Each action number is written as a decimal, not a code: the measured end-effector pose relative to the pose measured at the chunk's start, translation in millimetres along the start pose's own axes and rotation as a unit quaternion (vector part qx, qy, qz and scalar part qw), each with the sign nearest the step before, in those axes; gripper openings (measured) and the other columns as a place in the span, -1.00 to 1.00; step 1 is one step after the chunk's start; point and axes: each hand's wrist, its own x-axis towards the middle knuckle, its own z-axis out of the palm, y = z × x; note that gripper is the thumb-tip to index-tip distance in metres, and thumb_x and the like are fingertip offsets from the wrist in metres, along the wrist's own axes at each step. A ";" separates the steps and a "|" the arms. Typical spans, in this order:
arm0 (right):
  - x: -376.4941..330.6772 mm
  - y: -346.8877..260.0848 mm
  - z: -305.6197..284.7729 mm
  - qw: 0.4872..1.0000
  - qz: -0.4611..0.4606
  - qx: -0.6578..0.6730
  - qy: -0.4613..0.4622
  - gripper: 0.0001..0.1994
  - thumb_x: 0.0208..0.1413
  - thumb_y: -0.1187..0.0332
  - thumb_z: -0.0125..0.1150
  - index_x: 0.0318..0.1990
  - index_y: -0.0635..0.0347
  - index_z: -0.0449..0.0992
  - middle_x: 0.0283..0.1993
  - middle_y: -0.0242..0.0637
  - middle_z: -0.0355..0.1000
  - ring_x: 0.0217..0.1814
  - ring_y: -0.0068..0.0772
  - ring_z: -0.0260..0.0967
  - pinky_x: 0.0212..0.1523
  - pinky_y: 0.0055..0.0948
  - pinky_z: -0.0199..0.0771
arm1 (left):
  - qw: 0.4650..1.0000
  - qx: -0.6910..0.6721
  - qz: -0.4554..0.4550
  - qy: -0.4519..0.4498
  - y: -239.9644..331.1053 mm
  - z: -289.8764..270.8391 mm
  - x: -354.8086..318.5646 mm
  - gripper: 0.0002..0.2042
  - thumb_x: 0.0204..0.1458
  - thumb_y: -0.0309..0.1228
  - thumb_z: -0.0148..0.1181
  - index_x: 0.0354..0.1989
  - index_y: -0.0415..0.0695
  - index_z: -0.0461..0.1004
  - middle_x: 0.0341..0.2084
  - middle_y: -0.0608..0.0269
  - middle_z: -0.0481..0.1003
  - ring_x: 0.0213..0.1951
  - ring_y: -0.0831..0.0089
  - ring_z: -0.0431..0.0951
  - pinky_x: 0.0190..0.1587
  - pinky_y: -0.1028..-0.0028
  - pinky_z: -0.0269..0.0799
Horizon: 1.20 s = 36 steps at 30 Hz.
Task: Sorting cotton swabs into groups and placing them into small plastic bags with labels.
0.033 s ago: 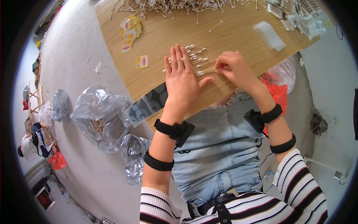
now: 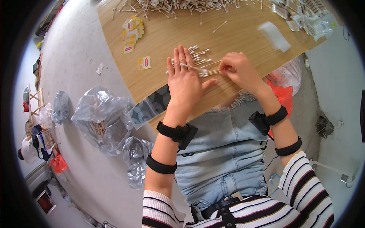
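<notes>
My left hand [image 2: 186, 78] lies flat on the wooden tabletop, fingers stretched out and thumb apart. Under and beside it is a small loose group of cotton swabs [image 2: 197, 57], partly hidden by the fingers. Close by on the right, my right hand [image 2: 235, 70] pinches the ends of a few cotton swabs [image 2: 211, 73], whose white tips point toward my left hand. One slightly blurred cotton swab [image 2: 194, 68] slants across in front of my left fingers, reaching toward the held tips; whether it touches the hand I cannot tell.
A big heap of cotton swabs [image 2: 190, 4] covers the table's far edge. Yellow-and-white printed cards [image 2: 133, 34] lie on the left, with a single card [image 2: 144, 62] nearer. At the right are a white translucent sheet [image 2: 274, 36] and clear packets [image 2: 294, 15]. Plastic bags [image 2: 100, 114] stand on the floor.
A loose cotton swab now shows lower across my left fingers, between them and the swabs in my right hand. Both hands have hardly moved.
</notes>
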 end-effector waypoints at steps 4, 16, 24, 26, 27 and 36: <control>2.3 -1.6 -1.5 0.999 -0.033 -0.011 0.006 -0.91 -0.08 0.47 0.29 -0.43 0.14 0.47 -0.41 -0.34 0.39 -0.28 -0.28 0.35 -0.14 -0.34 0.25 | 1.000 -0.008 0.014 -0.015 -4.3 -3.8 -0.6 0.18 -0.12 0.40 0.07 0.37 -0.48 -0.07 0.39 -0.29 -0.05 0.46 0.00 -0.13 0.44 0.05 -0.30; 22.2 -24.6 29.1 0.999 -0.004 0.001 0.038 -0.94 -0.05 0.41 0.24 -0.43 0.11 0.48 -0.35 -0.33 0.41 -0.19 -0.26 0.38 -0.10 -0.29 0.30 | 0.999 0.000 0.001 -0.045 -6.3 -12.3 -13.8 0.18 -0.17 0.40 0.09 0.39 -0.41 -0.05 0.41 -0.16 -0.02 0.47 0.11 -0.15 0.45 0.04 -0.39; 35.1 -23.1 28.2 0.997 -0.033 0.013 0.064 -0.95 -0.06 0.44 0.27 -0.43 0.11 0.51 -0.34 -0.34 0.38 -0.16 -0.27 0.35 -0.08 -0.29 0.29 | 0.998 0.024 0.007 -0.054 -1.1 -11.1 -20.0 0.09 -0.01 0.41 -0.13 0.40 -0.41 -0.08 0.44 -0.14 -0.11 0.49 0.13 -0.22 0.44 0.03 -0.42; 38.8 -23.9 25.6 0.997 -0.050 -0.007 0.059 -0.96 -0.06 0.44 0.27 -0.44 0.10 0.52 -0.34 -0.35 0.38 -0.16 -0.27 0.34 -0.08 -0.29 0.28 | 0.998 0.025 0.008 -0.055 -0.2 -12.5 -19.4 0.09 -0.01 0.41 -0.15 0.40 -0.41 -0.08 0.43 -0.15 -0.11 0.49 0.13 -0.22 0.45 0.04 -0.42; 39.5 -22.3 20.3 0.995 -0.059 -0.028 0.073 -0.96 -0.07 0.44 0.28 -0.45 0.09 0.53 -0.34 -0.35 0.38 -0.17 -0.27 0.34 -0.08 -0.30 0.28 | 0.998 0.027 0.010 -0.057 0.7 -13.0 -18.9 0.08 0.00 0.41 -0.16 0.40 -0.40 -0.08 0.43 -0.15 -0.11 0.49 0.12 -0.22 0.45 0.04 -0.41; -0.5 -36.1 7.6 0.994 -0.085 -0.064 -0.003 -0.95 -0.10 0.43 0.32 -0.49 0.09 0.55 -0.36 -0.40 0.37 -0.19 -0.32 0.33 -0.08 -0.33 0.28 | 0.993 -0.088 -0.023 -0.079 -6.3 -45.3 -25.0 0.30 -0.28 0.26 0.34 0.41 -0.43 -0.28 0.44 -0.17 -0.16 0.48 0.09 -0.24 0.45 0.03 -0.37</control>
